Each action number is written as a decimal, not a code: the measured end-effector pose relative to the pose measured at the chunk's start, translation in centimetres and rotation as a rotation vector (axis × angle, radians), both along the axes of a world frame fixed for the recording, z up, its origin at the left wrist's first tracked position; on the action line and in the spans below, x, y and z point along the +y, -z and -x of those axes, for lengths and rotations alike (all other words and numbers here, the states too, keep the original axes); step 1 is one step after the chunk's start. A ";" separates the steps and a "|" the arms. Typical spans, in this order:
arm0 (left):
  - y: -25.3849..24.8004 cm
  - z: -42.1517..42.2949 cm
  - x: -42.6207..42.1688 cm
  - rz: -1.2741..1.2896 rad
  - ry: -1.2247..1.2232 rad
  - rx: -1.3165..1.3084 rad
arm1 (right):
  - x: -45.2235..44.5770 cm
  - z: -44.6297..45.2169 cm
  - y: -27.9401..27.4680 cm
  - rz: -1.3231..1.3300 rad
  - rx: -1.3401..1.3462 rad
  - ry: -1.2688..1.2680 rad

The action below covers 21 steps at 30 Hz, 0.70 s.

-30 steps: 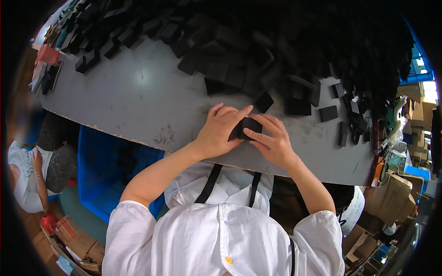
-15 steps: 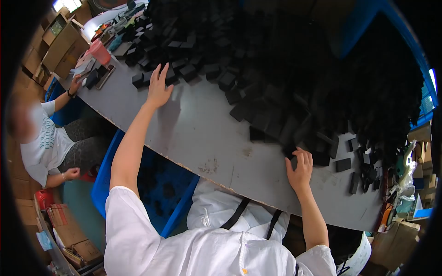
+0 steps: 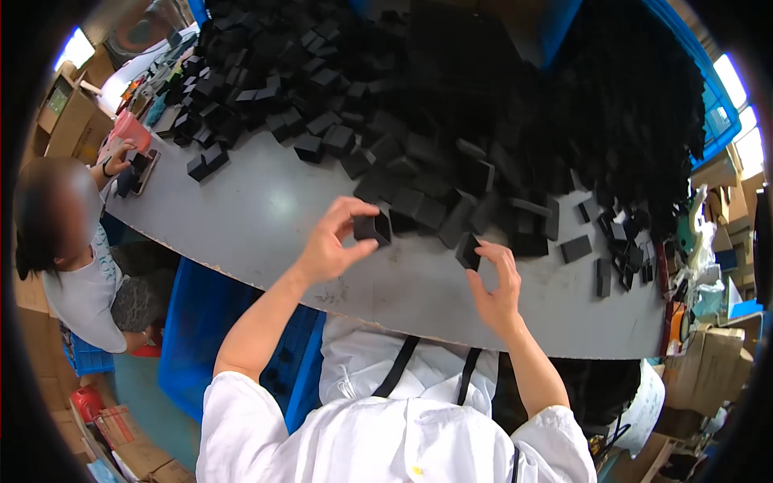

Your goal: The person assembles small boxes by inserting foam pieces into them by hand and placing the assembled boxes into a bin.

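My left hand (image 3: 328,248) grips a small black box (image 3: 371,229) between thumb and fingers, a little above the grey table (image 3: 411,294). The near side of this box looks hollow. To the right, my right hand (image 3: 499,291) pinches another small black box (image 3: 467,251), tilted, with its fingertips on the box's right edge. The two held boxes are apart. Just beyond both hands spreads a large heap of similar black boxes (image 3: 423,208), dark and hard to tell apart toward the back.
Loose black boxes (image 3: 576,249) lie at the right. A blue crate (image 3: 192,342) stands under the table's front left edge. At the left sits another person (image 3: 88,274), one hand near a pink cup (image 3: 132,130). A blue container (image 3: 717,101) rises at the back right.
My left hand has come right and nearer from the far left boxes and now grips a box. My right hand has moved slightly left, with a box now visible in its pinch. The view has shifted.
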State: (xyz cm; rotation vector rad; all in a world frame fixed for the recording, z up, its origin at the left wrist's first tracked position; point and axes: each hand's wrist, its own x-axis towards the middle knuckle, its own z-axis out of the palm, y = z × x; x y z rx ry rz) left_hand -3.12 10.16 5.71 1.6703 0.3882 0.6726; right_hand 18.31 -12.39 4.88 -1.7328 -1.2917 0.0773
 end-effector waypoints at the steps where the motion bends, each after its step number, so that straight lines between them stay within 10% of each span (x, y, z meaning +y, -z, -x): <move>1: 1.4 -0.3 -1.1 -0.136 0.036 0.005 | 0.0 0.1 -0.1 -0.039 -0.017 -0.044; 12: 4.3 -5.6 -8.9 -0.495 0.304 -0.044 | -1.5 0.3 0.8 0.138 -0.354 -0.372; 21: 2.1 -6.0 -10.3 -0.856 0.287 0.259 | -7.3 -29.5 4.3 0.363 -0.510 0.814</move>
